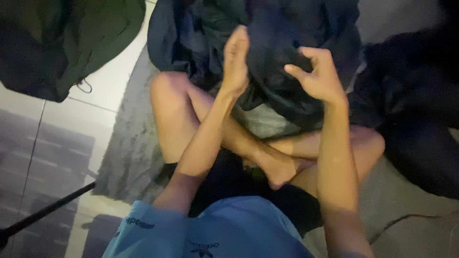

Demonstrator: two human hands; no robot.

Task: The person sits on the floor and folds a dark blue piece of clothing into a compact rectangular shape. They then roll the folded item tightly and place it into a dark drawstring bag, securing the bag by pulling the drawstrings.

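Note:
I sit cross-legged on a grey rug and look down at my lap. A pile of dark navy clothing lies over my knees. My left hand is raised edge-on with the fingers straight, pressed against the dark fabric. My right hand is curled with bent fingers at the cloth's upper fold; the blur hides whether it grips the fabric. My bare legs cross beneath the pile.
A dark green garment lies on the pale tiled floor at the upper left. More black clothing is heaped to the right. A thin black rod crosses the floor at the lower left.

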